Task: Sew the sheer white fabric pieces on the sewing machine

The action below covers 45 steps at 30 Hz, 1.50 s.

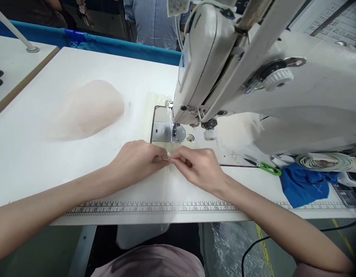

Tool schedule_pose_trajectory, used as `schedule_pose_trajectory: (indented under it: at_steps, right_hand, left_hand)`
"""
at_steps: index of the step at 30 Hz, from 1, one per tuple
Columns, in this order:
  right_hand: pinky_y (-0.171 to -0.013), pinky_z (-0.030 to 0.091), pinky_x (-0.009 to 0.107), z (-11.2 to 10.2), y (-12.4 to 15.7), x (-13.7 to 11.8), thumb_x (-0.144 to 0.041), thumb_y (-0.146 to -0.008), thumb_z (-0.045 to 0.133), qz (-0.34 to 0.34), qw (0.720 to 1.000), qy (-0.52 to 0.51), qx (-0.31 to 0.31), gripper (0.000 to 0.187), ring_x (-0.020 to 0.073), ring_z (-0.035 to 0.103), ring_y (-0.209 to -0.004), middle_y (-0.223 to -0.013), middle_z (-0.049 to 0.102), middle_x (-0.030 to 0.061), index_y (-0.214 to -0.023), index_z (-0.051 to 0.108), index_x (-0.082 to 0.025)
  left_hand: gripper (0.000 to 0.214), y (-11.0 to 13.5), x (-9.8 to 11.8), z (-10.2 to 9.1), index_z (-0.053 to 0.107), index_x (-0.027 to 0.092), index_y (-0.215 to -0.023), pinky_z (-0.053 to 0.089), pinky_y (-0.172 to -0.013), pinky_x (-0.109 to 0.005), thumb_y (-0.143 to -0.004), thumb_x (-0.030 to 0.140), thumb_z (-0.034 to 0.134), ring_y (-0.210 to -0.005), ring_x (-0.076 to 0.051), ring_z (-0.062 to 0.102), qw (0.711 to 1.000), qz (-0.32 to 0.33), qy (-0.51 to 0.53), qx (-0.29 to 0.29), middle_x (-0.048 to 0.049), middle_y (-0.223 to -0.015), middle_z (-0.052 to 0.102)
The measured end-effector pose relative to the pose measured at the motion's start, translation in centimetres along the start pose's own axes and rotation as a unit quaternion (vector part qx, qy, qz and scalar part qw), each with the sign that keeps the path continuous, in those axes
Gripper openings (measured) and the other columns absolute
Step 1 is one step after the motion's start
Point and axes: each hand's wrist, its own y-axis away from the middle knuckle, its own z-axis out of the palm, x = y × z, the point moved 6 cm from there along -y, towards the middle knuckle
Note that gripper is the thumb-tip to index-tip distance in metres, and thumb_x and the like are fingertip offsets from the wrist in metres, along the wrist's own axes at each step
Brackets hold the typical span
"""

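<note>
My left hand [139, 161] and my right hand [199, 167] meet just in front of the sewing machine [207, 65]. The fingers of both are pinched together, tip to tip, on a small piece of clear, shiny strip [169, 154]. Its exact kind is too small to make out. Right behind the fingertips lie the metal needle plate [163, 131] and the presser foot [175, 130]. A sheer, pale beige fabric piece [98, 107] rests on the white table to the left of the machine.
Green-handled thread snips [266, 167], a blue cloth [305, 184] and a coil of pale cord [323, 161] lie at the right. More pale sheer fabric [238, 129] sits under the machine arm. A printed ruler [149, 208] runs along the front edge. A person in stripes [155, 23] is beyond the table.
</note>
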Motion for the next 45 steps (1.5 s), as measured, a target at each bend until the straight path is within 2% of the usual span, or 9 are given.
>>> schedule_pose_trajectory:
  at_steps: [4,7,10,14,20,22,27,35,45]
  right_hand:
    - [-0.056,0.035,0.022,0.9,-1.1,2.3,-0.017,-0.089,0.055,0.047,0.997,0.052,0.036,0.015,0.0086,0.051,-0.053,-0.059,0.061,-0.0055,-0.081,0.068,-0.019]
    - [-0.068,0.037,0.026,0.9,-1.4,3.3,-0.018,-0.086,0.06,0.087,0.993,0.066,0.052,0.013,0.0098,0.051,-0.057,-0.058,0.057,-0.0066,-0.076,0.068,-0.021]
    - [-0.08,0.036,0.03,1.0,-1.6,3.8,-0.019,-0.086,0.063,0.117,0.991,0.05,0.049,0.012,0.0097,0.05,-0.059,-0.057,0.054,-0.0082,-0.075,0.067,-0.021]
    - [-0.085,0.034,0.032,0.9,-1.8,4.2,-0.02,-0.087,0.063,0.142,0.988,0.04,0.052,0.013,0.0095,0.048,-0.057,-0.055,0.051,-0.0092,-0.075,0.067,-0.021]
    - [-0.071,0.036,0.029,-0.5,-1.4,5.3,-0.026,-0.09,0.059,0.145,0.976,0.141,0.074,0.017,0.0126,0.053,-0.059,-0.059,0.058,-0.004,-0.082,0.073,-0.02]
    - [-0.062,0.033,0.028,-1.0,-0.9,4.6,-0.026,-0.093,0.053,0.099,0.967,0.218,0.086,0.023,0.0131,0.053,-0.059,-0.062,0.063,-0.0014,-0.091,0.075,-0.019]
    - [-0.055,0.029,0.029,-0.1,0.2,1.9,-0.013,-0.09,0.048,-0.051,0.949,0.308,0.034,0.034,0.0133,0.056,-0.062,-0.07,0.069,-0.0015,-0.115,0.071,-0.018]
    - [-0.056,0.028,0.032,0.4,0.3,1.6,-0.014,-0.092,0.048,-0.058,0.923,0.38,0.028,0.032,0.0157,0.059,-0.068,-0.072,0.071,0.0007,-0.115,0.071,-0.012]
    - [-0.056,0.027,0.034,0.6,-0.1,2.7,-0.015,-0.093,0.043,-0.007,0.934,0.356,-0.014,0.037,0.0187,0.06,-0.078,-0.079,0.072,0.0061,-0.121,0.067,-0.012]
  left_hand:
    - [0.02,-0.8,-1.0,0.6,0.065,0.022,-0.1,0.039,-0.057,-0.029,-0.087,0.036,0.06,-0.05,-0.014,0.051,0.995,-0.009,-0.092,0.045,0.006,-0.056,0.056]
    - [0.035,-0.4,0.1,-0.1,0.057,0.016,-0.117,0.044,-0.08,-0.039,-0.087,0.033,0.063,-0.076,-0.02,0.064,0.97,0.079,-0.173,0.154,-0.0016,-0.083,0.069]
    - [0.019,0.9,1.9,-0.2,0.062,0.016,-0.106,0.041,-0.09,-0.042,-0.089,0.023,0.061,-0.096,-0.024,0.063,0.903,0.19,-0.289,0.254,-0.0061,-0.102,0.07]
    - [0.015,2.0,3.2,0.9,0.068,0.017,-0.1,0.039,-0.095,-0.041,-0.092,0.011,0.057,-0.098,-0.02,0.062,0.861,0.263,-0.352,0.256,-0.0004,-0.103,0.073]
    - [0.029,1.9,2.5,1.7,0.062,0.015,-0.122,0.036,-0.098,-0.043,-0.101,0.029,0.048,-0.112,-0.022,0.061,0.886,0.239,-0.343,0.2,-0.0053,-0.125,0.068]
    - [0.028,1.4,2.1,1.6,0.061,0.018,-0.123,0.034,-0.099,-0.043,-0.101,0.029,0.046,-0.116,-0.022,0.06,0.891,0.243,-0.331,0.195,-0.0033,-0.125,0.068]
    - [0.028,0.2,1.5,1.2,0.06,0.022,-0.124,0.033,-0.1,-0.041,-0.103,0.03,0.042,-0.119,-0.02,0.059,0.904,0.247,-0.294,0.187,0.002,-0.124,0.068]
    - [0.034,0.5,1.6,1.1,0.059,0.019,-0.129,0.035,-0.097,-0.043,-0.101,0.034,0.046,-0.121,-0.023,0.059,0.897,0.236,-0.319,0.193,-0.0045,-0.127,0.067]
    - [0.037,-0.3,1.0,1.2,0.056,0.021,-0.133,0.033,-0.101,-0.046,-0.101,0.036,0.046,-0.126,-0.026,0.055,0.915,0.215,-0.285,0.186,-0.0055,-0.13,0.065]
